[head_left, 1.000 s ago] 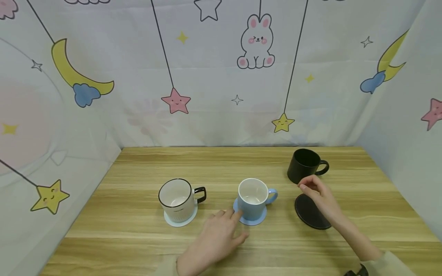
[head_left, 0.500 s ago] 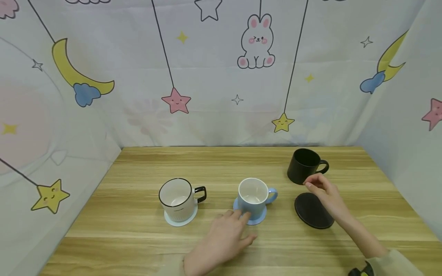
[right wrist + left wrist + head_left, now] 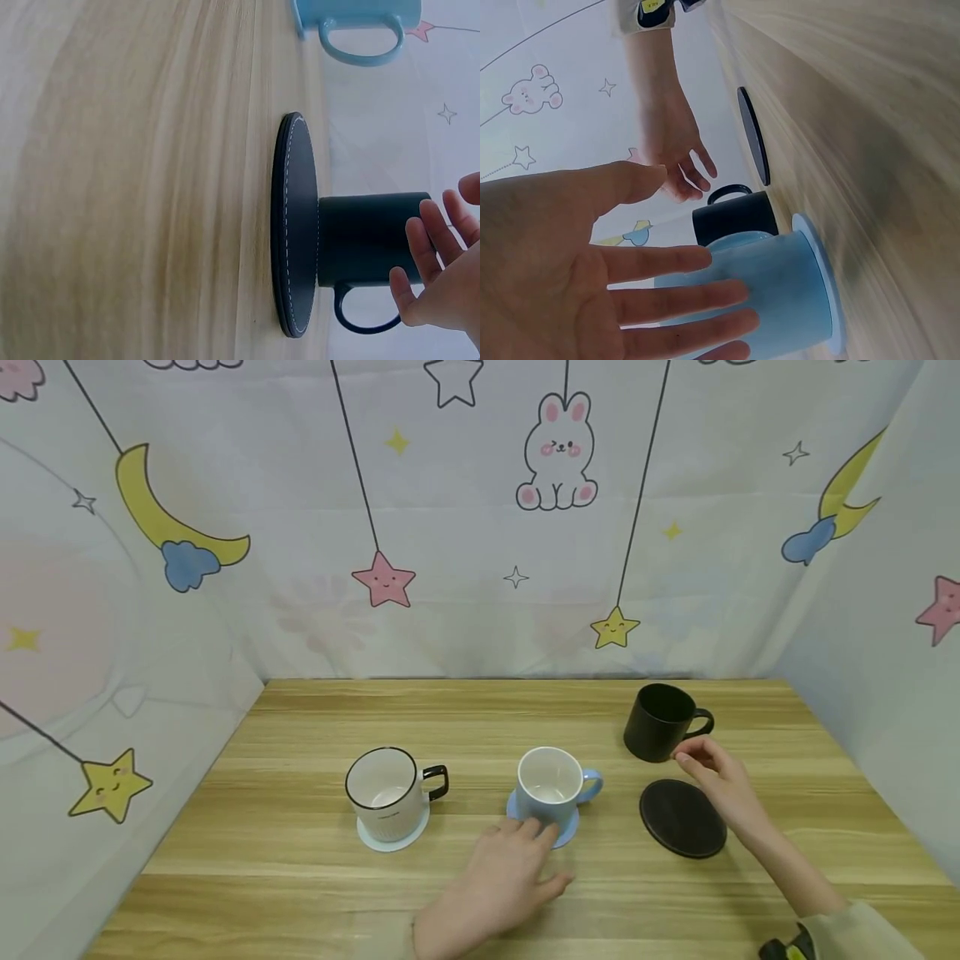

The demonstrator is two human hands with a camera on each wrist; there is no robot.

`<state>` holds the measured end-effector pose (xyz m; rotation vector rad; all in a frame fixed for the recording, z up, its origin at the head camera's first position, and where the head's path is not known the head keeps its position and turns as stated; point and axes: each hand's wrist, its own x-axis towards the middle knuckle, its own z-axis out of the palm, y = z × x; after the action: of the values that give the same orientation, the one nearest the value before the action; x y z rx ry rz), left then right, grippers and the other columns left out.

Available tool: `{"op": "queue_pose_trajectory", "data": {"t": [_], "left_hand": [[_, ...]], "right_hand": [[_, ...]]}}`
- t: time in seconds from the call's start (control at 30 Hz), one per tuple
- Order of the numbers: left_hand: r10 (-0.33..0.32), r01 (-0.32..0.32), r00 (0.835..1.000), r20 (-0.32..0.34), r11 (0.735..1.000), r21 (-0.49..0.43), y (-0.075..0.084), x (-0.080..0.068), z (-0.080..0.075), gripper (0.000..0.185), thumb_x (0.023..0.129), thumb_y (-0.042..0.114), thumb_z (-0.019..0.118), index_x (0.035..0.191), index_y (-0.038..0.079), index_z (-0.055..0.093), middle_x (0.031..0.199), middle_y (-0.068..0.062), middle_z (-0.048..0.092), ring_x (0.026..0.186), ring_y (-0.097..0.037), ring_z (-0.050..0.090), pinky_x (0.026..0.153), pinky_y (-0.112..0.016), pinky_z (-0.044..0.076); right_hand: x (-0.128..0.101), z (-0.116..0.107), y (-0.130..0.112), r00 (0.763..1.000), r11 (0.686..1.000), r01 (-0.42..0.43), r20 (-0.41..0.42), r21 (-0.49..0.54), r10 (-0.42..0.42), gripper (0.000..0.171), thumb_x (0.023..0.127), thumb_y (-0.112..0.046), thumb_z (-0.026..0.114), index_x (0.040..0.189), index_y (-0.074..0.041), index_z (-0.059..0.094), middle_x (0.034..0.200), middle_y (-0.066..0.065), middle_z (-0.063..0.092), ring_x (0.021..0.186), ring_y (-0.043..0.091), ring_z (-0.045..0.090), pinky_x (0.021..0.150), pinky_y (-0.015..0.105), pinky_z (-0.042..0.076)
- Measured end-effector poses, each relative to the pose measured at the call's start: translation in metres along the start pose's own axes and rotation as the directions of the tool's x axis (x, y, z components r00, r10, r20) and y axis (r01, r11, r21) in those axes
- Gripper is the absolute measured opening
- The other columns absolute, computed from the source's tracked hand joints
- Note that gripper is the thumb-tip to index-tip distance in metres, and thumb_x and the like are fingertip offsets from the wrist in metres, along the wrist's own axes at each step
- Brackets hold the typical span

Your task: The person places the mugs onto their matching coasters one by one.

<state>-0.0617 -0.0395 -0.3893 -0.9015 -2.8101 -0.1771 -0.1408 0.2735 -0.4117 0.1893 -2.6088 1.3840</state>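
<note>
Head view shows three mugs in a row on the wooden surface [image 3: 300, 893]. At 9 o'clock, a white mug with a black handle [image 3: 384, 792] stands on a pale coaster [image 3: 375, 842]. In the middle, a blue mug [image 3: 551, 788] stands on a blue coaster [image 3: 567, 833]. At 3 o'clock, a black mug [image 3: 660, 722] stands directly on the surface, and a black coaster [image 3: 682, 818] lies bare just in front of it, toward 6 o'clock, close to the mug but not under it.

The right hand [image 3: 716, 777] reaches over the coaster's far edge toward the black mug, near its handle side. Its fingers are loosely spread and hold nothing; the right wrist view shows the fingertips [image 3: 424, 247] close beside the mug's wall, and whether they touch it yet cannot be told.

The left hand [image 3: 510, 881] lies flat at 6 o'clock of the blue mug, fingers straight and slightly fanned. In the left wrist view they lie along the mug's side; in the head view the tips reach the coaster's rim. It grips nothing.

Judging by how things lie, two of the three mugs are already paired with coasters of a matching or pale colour, and the black pair is the one left: that mug is not yet lifted and its coaster sits uncovered.
</note>
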Motion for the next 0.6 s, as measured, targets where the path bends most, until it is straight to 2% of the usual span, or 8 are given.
{"op": "queue_pose_trajectory", "data": {"t": [0.07, 0.27, 0.37, 0.6], "left_hand": [[0.014, -0.014, 1.000, -0.020, 1.000, -0.003, 0.002, 0.000, 0.001, 0.041, 0.086, 0.052, 0.064, 0.109, 0.019, 0.064, 0.090, 0.005, 0.064, 0.080, -0.014, 0.060, 0.057, -0.024, 0.042], [0.055, -0.056, 0.997, -0.056, 0.998, -0.016, 0.008, 0.004, 0.003, 0.043, 0.086, 0.050, 0.064, 0.115, 0.018, 0.064, 0.090, 0.005, 0.063, 0.078, -0.012, 0.059, 0.054, -0.020, 0.039], [0.074, -0.076, 0.994, -0.082, 0.997, -0.023, 0.011, 0.005, 0.005, 0.041, 0.086, 0.048, 0.065, 0.113, 0.018, 0.064, 0.089, 0.005, 0.063, 0.077, -0.011, 0.058, 0.054, -0.019, 0.038], [0.138, -0.140, 0.968, -0.207, 0.990, 0.005, 0.016, 0.013, 0.014, 0.036, 0.084, 0.044, 0.068, 0.108, 0.018, 0.066, 0.090, 0.008, 0.065, 0.076, -0.008, 0.060, 0.056, -0.017, 0.041]], "right_hand": [[0.001, -0.001, 0.001, 1.000, 1.000, -0.003, 0.006, 0.020, 0.002, 0.028, 0.100, -0.026, 0.052, 0.111, -0.001, 0.057, 0.096, -0.021, 0.060, 0.089, -0.004, 0.055, 0.076, 0.013, 0.044], [0.004, -0.006, 0.005, 0.999, 0.992, -0.046, 0.021, 0.121, 0.044, 0.035, 0.101, -0.029, 0.048, 0.112, 0.003, 0.053, 0.096, -0.024, 0.060, 0.093, -0.004, 0.056, 0.082, 0.010, 0.043], [0.005, -0.008, 0.006, 0.998, 0.986, -0.070, 0.019, 0.149, 0.068, 0.035, 0.102, -0.031, 0.048, 0.110, 0.003, 0.053, 0.095, -0.024, 0.060, 0.093, -0.004, 0.057, 0.082, 0.009, 0.042], [0.005, -0.013, 0.009, 0.995, 0.977, -0.099, 0.012, 0.190, 0.098, 0.031, 0.101, -0.032, 0.048, 0.108, -0.002, 0.054, 0.095, -0.019, 0.062, 0.092, -0.003, 0.058, 0.082, 0.007, 0.042]]}}
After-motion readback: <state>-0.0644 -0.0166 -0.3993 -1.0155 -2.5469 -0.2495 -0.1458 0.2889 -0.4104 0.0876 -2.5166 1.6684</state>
